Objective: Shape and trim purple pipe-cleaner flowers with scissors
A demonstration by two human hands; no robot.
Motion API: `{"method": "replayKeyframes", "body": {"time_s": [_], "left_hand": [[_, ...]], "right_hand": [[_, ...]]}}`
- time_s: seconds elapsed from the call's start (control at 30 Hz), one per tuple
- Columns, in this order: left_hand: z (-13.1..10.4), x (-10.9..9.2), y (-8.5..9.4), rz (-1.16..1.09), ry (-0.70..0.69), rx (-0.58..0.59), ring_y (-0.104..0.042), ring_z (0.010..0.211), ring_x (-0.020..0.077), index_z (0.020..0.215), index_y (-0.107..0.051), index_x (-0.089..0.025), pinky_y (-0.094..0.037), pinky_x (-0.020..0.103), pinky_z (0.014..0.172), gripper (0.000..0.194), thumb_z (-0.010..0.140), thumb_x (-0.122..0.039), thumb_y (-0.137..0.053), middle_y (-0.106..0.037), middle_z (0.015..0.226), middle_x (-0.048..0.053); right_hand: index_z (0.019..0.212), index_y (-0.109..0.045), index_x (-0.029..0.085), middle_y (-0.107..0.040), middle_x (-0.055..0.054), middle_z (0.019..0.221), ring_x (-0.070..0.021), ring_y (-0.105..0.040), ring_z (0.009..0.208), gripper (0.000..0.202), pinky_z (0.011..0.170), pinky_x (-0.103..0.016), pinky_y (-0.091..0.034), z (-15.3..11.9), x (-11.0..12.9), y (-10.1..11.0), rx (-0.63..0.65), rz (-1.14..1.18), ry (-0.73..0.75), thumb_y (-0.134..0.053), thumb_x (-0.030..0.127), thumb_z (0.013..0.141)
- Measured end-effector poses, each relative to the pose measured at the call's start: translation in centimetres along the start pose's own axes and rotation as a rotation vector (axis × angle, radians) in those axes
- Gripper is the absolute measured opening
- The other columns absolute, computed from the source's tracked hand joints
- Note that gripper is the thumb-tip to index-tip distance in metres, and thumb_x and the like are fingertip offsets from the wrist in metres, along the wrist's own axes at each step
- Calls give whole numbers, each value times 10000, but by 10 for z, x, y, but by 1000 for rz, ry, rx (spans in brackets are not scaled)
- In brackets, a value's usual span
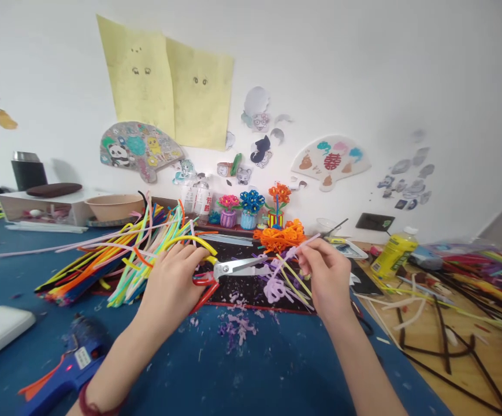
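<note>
My left hand (175, 277) is closed round the red-and-yellow handles of a pair of scissors (235, 266). The silver blades point right, toward light purple pipe cleaner pieces. My right hand (326, 271) pinches a light purple pipe cleaner (294, 251) near the blade tips. Below it lie curled lilac pieces (275, 289) and thin yellow-green stems (296, 283) on a black mat (242, 289). Purple fluff clippings (238, 329) are scattered on the blue table at the mat's front edge.
A bundle of colourful pipe cleaners (103, 260) lies at left, with a blue glue gun (73, 370) in front. Small potted flowers (251, 205) and orange flowers (281, 236) stand behind. A yellow bottle (394, 252) and black strips (441, 335) are at right.
</note>
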State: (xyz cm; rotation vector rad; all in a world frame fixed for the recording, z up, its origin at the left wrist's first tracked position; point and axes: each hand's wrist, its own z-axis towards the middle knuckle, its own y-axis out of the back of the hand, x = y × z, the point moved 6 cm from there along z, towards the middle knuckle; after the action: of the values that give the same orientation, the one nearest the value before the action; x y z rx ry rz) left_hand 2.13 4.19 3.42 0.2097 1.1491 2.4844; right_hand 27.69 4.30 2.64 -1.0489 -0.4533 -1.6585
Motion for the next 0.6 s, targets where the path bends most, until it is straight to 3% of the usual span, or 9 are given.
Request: {"method": "replayKeyframes", "body": {"time_s": [0.1, 0.17, 0.23, 0.33, 0.4, 0.47, 0.6], "left_hand": [[-1, 9, -17, -361, 194, 169, -586, 814, 221, 901, -616, -198, -425, 312, 722, 237, 681, -286, -627, -661, 857, 32], [-6, 8, -30, -602, 298, 361, -538, 652, 165, 784, -599, -187, -399, 265, 611, 243, 703, -416, -615, -590, 687, -13], [-13, 2, -38, -770, 340, 555, -457, 557, 122, 668, -554, -182, -341, 235, 537, 316, 710, -493, -596, -486, 581, -49], [-20, -5, -39, -812, 315, 722, -427, 537, 107, 666, -582, -173, -308, 221, 509, 356, 696, -528, -594, -486, 579, -49], [-17, -4, -34, -693, 278, 666, -442, 542, 113, 712, -636, -175, -308, 219, 508, 328, 682, -500, -606, -533, 598, -32], [-12, -2, -27, -559, 223, 508, -454, 537, 118, 755, -668, -189, -304, 218, 508, 263, 675, -435, -620, -564, 601, -19], [-5, -4, -19, -509, 156, 309, -483, 528, 127, 811, -670, -230, -298, 215, 499, 209, 690, -393, -622, -601, 624, -16]], "right_hand": [[610, -619, 162, -552, 33, 516, -85, -425, 429, 129, 400, -212, -308, 1, -2, 1, -3, 4, -10, -640, 240, 710], [608, -620, 159, -551, 34, 512, -85, -424, 427, 130, 403, -214, -311, 1, -2, 2, -2, -8, -8, -640, 239, 709], [610, -622, 157, -553, 32, 516, -85, -425, 430, 131, 404, -213, -311, 1, -2, 3, -6, -17, 0, -637, 238, 712], [614, -621, 157, -551, 30, 520, -85, -426, 435, 129, 405, -209, -311, 1, -3, 4, -12, -12, 11, -640, 237, 713], [615, -619, 158, -549, 29, 520, -85, -427, 437, 128, 404, -208, -312, 2, -4, 4, -12, -12, 11, -646, 240, 710], [616, -616, 159, -549, 27, 520, -86, -425, 435, 131, 402, -209, -314, 2, -5, 5, -12, -20, 6, -648, 244, 710], [641, -620, 163, -552, 25, 523, -91, -433, 437, 109, 403, -211, -325, 2, -4, 6, -21, -24, 3, -646, 242, 711]]}}
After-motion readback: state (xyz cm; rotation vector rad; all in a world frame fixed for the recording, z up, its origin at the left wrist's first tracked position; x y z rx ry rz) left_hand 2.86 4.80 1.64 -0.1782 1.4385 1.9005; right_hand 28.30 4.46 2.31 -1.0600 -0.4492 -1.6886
